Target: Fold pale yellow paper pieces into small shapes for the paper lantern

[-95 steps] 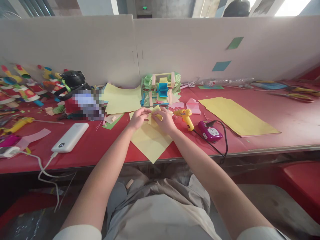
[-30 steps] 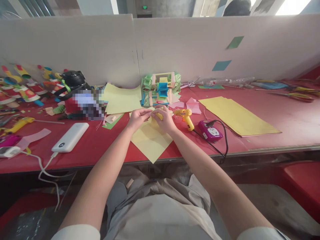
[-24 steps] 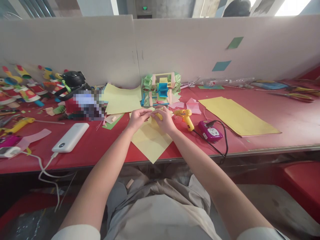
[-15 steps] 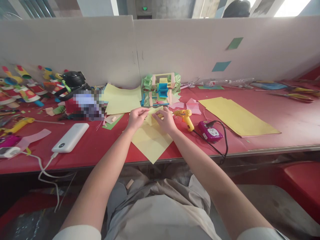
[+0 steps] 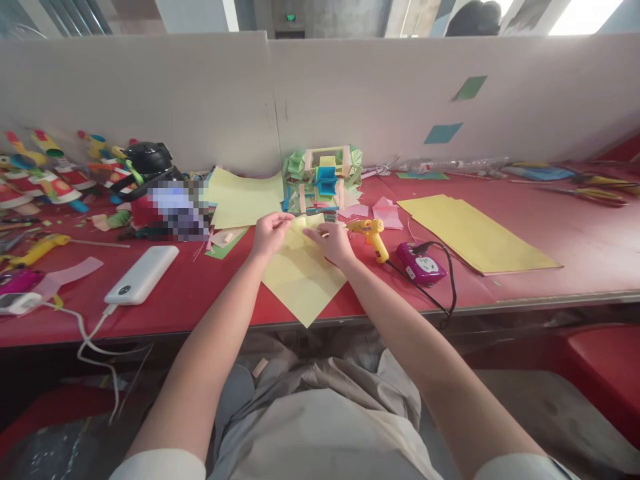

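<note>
A yellow paper sheet [image 5: 306, 287] lies on the red table with one corner pointing toward me. My left hand [image 5: 271, 233] pinches the left side of the small folded part at the sheet's far end. On the right side of that fold, my right hand [image 5: 333, 241] is closed with thumb and fingers on the paper. Just beyond both hands stands a paper and wood model [image 5: 327, 179] in green, blue and yellow. The yellow glue gun [image 5: 373, 237] lies right beside my right hand.
Right of the glue gun are a purple power socket [image 5: 421, 263] with a black cable and yellow sheets [image 5: 475, 233]. On the left lie a white power bank [image 5: 142, 275], another pale yellow sheet [image 5: 245, 199] and a black cap-like object [image 5: 149, 160].
My left hand has shifted slightly left and my right hand slightly right. The folded part between them looks flatter and more open.
</note>
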Available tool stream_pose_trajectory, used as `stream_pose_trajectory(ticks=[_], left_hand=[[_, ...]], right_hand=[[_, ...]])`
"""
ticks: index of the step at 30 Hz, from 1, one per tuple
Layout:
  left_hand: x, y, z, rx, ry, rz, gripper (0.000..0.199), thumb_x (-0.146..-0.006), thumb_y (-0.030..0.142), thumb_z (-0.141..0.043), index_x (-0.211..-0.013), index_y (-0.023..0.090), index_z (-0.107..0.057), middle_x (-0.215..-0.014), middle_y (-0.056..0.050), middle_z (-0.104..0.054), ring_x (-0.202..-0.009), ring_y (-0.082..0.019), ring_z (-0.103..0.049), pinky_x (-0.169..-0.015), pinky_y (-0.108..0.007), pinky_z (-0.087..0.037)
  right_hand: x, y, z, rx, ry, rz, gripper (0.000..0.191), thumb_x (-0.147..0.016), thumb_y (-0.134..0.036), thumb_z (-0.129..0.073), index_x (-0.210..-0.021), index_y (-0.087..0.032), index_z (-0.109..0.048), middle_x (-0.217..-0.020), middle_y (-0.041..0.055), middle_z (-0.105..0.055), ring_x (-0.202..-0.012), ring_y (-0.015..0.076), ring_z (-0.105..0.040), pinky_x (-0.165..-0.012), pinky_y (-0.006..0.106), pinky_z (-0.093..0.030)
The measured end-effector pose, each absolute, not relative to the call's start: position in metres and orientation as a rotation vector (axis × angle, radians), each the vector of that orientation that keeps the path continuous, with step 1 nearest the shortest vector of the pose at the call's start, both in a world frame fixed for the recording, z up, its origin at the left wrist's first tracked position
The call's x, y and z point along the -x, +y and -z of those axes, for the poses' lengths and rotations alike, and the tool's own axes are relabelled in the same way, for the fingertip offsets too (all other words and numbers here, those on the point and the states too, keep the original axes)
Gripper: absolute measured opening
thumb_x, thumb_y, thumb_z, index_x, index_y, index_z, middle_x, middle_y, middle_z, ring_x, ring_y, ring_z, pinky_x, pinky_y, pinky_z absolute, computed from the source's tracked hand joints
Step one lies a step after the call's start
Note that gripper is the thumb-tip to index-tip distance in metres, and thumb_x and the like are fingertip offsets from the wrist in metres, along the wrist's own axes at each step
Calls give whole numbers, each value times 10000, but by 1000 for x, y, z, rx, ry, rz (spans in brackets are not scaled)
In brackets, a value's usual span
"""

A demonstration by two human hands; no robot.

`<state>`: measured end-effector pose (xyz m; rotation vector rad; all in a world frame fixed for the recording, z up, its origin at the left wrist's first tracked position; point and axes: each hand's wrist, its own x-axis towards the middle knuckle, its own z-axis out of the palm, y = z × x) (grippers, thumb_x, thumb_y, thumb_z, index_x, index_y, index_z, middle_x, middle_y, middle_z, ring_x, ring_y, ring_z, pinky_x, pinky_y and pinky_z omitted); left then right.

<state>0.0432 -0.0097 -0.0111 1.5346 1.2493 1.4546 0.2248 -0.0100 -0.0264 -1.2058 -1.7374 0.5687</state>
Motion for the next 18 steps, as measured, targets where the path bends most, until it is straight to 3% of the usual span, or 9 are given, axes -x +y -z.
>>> stream_pose_trajectory(ticks=[4,10,18], left_hand=[[-40,-7,13,-1520,1243,-1470,215,-742,271,-640,-900,152,-725,-907,-87,-745,-824,-189,-666,-798,-305,-498],[-39,-6,13,-1469,1262,-1474,212,-721,276,-650,-879,157,-727,-861,-80,-738,-786,-190,-654,-761,-306,-492],[-42,-7,10,-1287,1214,-1463,257,-652,299,-714,-865,155,-725,-838,-80,-724,-729,-174,-632,-704,-304,-489]], right_hand=[[-224,-10,26,1163,-1763,-619,557,-786,-677,-594,-553,-194,-444,-593,-7,-474,-597,123,-400,-577,272,-352],[-224,-11,25,1136,-1710,-697,444,-769,-606,-643,-642,-193,-540,-657,16,-572,-639,150,-513,-588,279,-406],[-221,-6,33,992,-1576,-847,379,-776,-552,-661,-821,-228,-470,-768,-8,-547,-641,135,-580,-600,292,-535]])
